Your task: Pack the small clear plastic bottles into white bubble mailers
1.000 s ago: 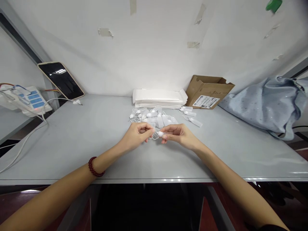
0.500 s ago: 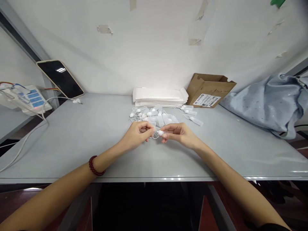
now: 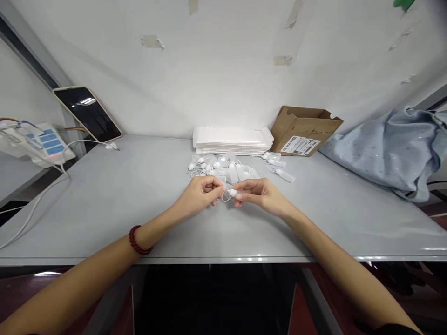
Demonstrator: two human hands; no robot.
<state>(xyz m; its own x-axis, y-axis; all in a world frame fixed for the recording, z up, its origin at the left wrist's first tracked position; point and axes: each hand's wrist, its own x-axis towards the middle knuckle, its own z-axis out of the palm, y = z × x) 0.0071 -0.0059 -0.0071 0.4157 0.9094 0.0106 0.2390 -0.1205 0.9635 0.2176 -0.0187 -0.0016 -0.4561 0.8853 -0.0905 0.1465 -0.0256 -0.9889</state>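
Note:
Between thumb and fingers, my right hand (image 3: 256, 193) holds a small white cord piece (image 3: 232, 192) with a thin looped cord. My left hand (image 3: 204, 191) pinches the cord's other side, just left of that piece. Right behind the hands lies a loose pile of white corded pieces with translucent tags (image 3: 233, 171). Three more tagged pieces (image 3: 285, 175) lie apart to the right of the pile. Both hands are just above the grey table (image 3: 209, 237), fingertips close together.
Behind the pile sits a stack of white packets (image 3: 232, 139). An open cardboard box (image 3: 303, 132) stands right of it, next to a light blue bag (image 3: 387, 149). On the left are a leaning phone (image 3: 89, 114), a power strip (image 3: 49, 144) and a white cable (image 3: 37, 204).

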